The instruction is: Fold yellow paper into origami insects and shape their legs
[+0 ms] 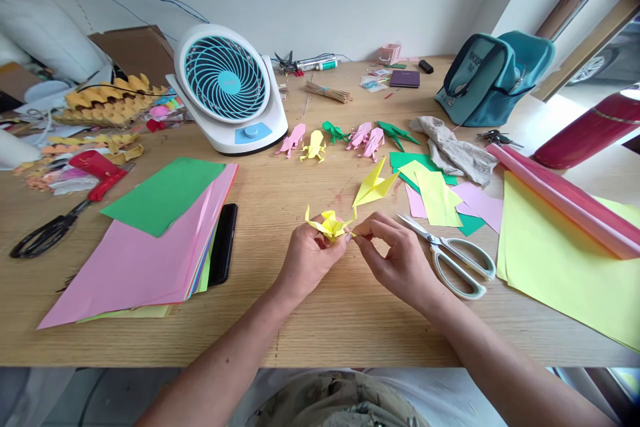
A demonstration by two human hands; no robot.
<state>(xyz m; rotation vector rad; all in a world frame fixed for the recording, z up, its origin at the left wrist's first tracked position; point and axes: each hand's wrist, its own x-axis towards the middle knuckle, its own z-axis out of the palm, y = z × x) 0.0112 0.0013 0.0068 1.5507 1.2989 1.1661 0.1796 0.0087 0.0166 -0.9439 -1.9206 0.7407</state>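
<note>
Yellow paper figure [331, 221], part-folded with thin points sticking up, is held over the near middle of the wooden table [280, 333]. Its body is gripped in the left hand [313, 253], thumb along the near side. A thin tip on its right side is pinched between thumb and index finger of the right hand [393, 250]; other fingers curled. Exact fold at the fingertips can't be made out, too small.

Just beyond, slightly right: folded yellow piece [373, 185], lying on the table. Farther off, a row of small figures is set out: pink figure [291, 140] at left, yellow frog-like figure [314, 146] beside it, more green and pink ones to the right. Scissors [453, 260] are laid right of the right hand, blades pointing far-left, near the cut paper pieces [435, 197]. Paper stack [135, 253] is placed at left, phone [223, 243] against its right edge. Fan [227, 87] is stood far left.
</note>
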